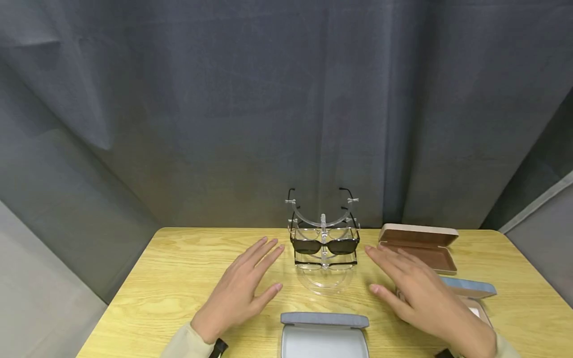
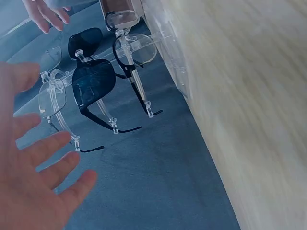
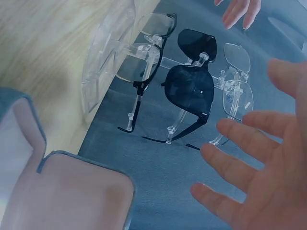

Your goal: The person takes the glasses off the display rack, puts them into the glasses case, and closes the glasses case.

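Observation:
A clear display stand (image 1: 324, 286) carries three pairs of glasses, one above another. On top are thin-rimmed glasses (image 1: 309, 233); dark sunglasses (image 1: 307, 246) sit in the middle; half-rimmed black glasses (image 1: 309, 265) are lowest. My left hand (image 1: 241, 288) hovers at the stand's left side, fingers spread, touching none of the glasses. To the right of the stand my right hand (image 1: 416, 288) is held likewise, its fingers apart and holding nothing. Both wrist views show the sunglasses (image 2: 93, 81) between the two other pairs, with a gap from each palm.
In front of the stand lies an opened grey glasses case (image 1: 324, 320). A brown case (image 1: 418, 231) stands opened at the back right. Partly behind my right hand is a blue case (image 1: 470, 287), also opened, with something white inside. A dark curtain (image 1: 224, 124) hangs behind the wooden table (image 1: 179, 263).

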`<control>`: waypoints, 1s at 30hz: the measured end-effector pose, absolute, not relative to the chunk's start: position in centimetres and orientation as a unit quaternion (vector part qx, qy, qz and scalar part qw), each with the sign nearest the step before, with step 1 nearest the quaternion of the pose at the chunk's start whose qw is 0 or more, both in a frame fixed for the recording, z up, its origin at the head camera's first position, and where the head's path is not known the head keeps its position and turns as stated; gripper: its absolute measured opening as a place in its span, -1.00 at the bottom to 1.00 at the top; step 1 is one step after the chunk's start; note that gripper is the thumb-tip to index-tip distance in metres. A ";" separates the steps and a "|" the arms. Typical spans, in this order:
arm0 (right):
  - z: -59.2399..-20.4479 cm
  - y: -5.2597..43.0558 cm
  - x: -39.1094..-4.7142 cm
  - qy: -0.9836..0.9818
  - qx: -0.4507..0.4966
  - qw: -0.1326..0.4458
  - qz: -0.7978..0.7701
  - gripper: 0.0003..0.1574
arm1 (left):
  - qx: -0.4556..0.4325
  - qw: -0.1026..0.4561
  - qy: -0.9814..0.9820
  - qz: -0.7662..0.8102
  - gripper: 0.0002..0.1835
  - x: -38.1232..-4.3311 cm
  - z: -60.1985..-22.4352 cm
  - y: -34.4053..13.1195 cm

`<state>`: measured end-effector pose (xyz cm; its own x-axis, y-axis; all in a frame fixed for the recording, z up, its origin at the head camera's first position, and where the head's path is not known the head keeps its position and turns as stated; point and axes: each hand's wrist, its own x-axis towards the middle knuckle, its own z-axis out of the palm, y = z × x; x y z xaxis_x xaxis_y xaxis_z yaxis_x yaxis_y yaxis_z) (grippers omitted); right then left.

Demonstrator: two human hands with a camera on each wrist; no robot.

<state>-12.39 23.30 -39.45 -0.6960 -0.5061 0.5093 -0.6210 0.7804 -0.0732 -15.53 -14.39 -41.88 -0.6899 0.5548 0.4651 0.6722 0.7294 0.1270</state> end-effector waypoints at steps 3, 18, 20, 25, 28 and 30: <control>-39.3 23.1 -12.6 -0.914 0.297 0.248 0.120 -0.08 | -0.338 0.211 -0.905 -0.151 -0.20 -15.8 -41.7 -14.1; -38.2 22.3 -14.4 -0.893 0.297 0.304 0.146 -0.05 | -0.342 0.239 -0.887 -0.200 -0.21 -17.2 -40.7 -13.2; -38.0 22.1 -14.6 -0.893 0.293 0.311 0.144 -0.06 | -0.339 0.241 -0.887 -0.203 -0.21 -17.3 -40.6 -13.1; -37.5 21.7 -15.2 -0.891 0.269 0.333 0.151 -0.10 | -0.331 0.249 -0.885 -0.214 -0.27 -17.9 -40.2 -12.6; -37.2 21.4 -15.7 -0.887 0.262 0.343 0.163 -0.14 | -0.324 0.260 -0.881 -0.227 -0.32 -18.4 -39.8 -12.2; -37.3 21.2 -16.1 -0.884 0.261 0.347 0.171 -0.19 | -0.320 0.266 -0.878 -0.236 -0.35 -18.7 -39.7 -11.9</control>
